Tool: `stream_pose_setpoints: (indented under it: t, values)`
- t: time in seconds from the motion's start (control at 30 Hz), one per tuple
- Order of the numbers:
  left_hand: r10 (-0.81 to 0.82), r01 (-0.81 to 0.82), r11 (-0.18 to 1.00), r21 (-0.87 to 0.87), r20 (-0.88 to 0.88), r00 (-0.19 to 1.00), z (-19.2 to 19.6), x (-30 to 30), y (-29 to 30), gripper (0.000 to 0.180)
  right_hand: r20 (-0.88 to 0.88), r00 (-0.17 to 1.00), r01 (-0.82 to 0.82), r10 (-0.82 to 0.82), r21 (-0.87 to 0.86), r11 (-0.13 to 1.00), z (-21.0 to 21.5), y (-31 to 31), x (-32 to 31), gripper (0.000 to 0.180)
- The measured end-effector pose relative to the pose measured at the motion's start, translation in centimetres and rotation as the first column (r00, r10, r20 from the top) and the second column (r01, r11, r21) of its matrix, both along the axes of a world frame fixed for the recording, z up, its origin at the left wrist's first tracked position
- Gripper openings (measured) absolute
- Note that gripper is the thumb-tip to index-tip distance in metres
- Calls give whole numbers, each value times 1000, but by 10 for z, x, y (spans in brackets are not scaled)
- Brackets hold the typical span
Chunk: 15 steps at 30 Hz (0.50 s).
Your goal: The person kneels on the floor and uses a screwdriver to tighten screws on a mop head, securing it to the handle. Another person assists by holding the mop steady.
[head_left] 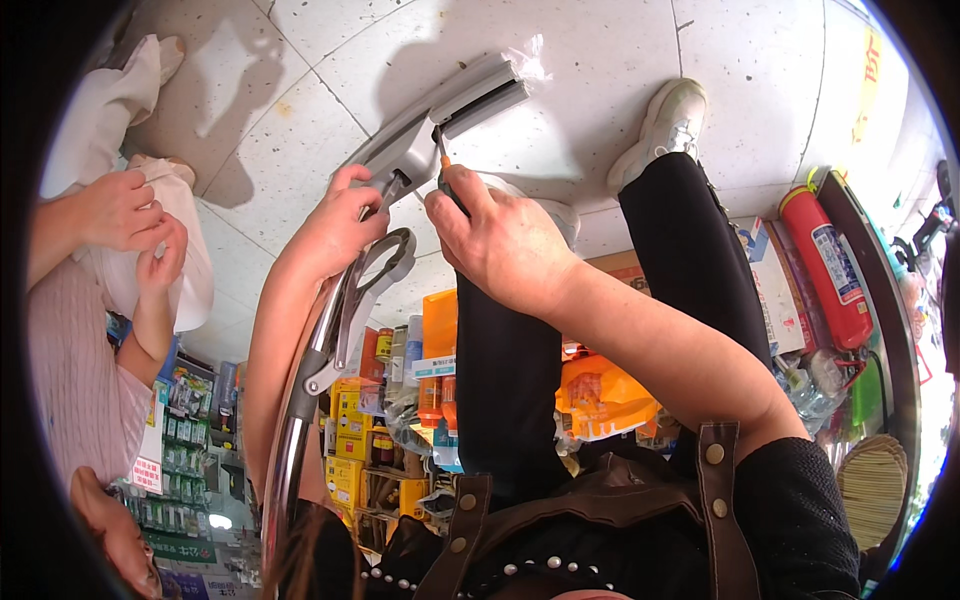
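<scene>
A grey squeeze mop [408, 148] slants across the view, its head far off over the floor and its silver pole running down at the left. My left hand [340, 228] grips the pole just below the mop head, fingers curled round it. A grey lever [385, 262] hinges on the pole below that hand. My right hand [505, 240] is closed round a screwdriver [446, 162] with a dark handle and an orange part towards the front. The screwdriver's tip meets the mop head's grey housing; what it touches inside is hidden. Clear plastic wrap [530, 58] clings to the head's far end.
Another person stands at the left, their hands [140, 225] together. Pale floor tiles [590, 120] lie under the mop. My shoe [662, 130] is right of it. Shelves with yellow boxes [345, 480], an orange bag [605, 395] and a red fire extinguisher [825, 270] stand around.
</scene>
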<state>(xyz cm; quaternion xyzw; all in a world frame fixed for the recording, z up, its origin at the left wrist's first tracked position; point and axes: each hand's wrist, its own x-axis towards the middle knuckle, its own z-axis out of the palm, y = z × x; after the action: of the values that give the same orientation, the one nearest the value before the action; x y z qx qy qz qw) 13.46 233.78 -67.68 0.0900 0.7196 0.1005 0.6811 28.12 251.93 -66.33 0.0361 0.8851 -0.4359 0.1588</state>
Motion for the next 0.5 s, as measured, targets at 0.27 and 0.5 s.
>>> stream_pose_setpoints:
  t: [0.27,0.5]
  values:
    - [237,-240,970,-41,-67,969,-7,11,-5,23,-11,1000,13,-13,6,1000,-5,-3,7,19]
    - [326,-326,945,-22,-15,945,-7,18,-15,26,-35,997,68,-71,-75,995,-4,-3,14,16]
